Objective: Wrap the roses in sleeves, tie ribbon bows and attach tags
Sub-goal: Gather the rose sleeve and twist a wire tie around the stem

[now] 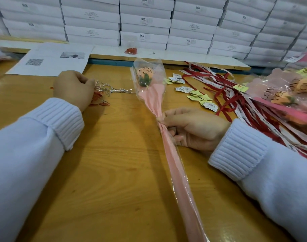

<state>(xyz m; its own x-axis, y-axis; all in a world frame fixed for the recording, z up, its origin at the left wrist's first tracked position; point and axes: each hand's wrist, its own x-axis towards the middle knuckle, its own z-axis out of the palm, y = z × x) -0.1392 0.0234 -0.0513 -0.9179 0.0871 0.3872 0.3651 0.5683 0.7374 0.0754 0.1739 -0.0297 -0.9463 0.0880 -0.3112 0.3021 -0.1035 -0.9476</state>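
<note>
the right hand [193, 130] has its fingers [164, 122] clamped on the gathered waist of the pink sleeve [158, 105], which lies lengthwise on the bench [123, 154] with the peach rose [145, 72] at its far end. the left hand [72, 88], well apart, curls at a heap of silver wire ties [112, 88], though i cannot tell if it pinches one. paper tags [198, 96] and red-and-white ribbons [224, 88] lie right of the sleeve, with stacked white boxes [145, 20] behind.
</note>
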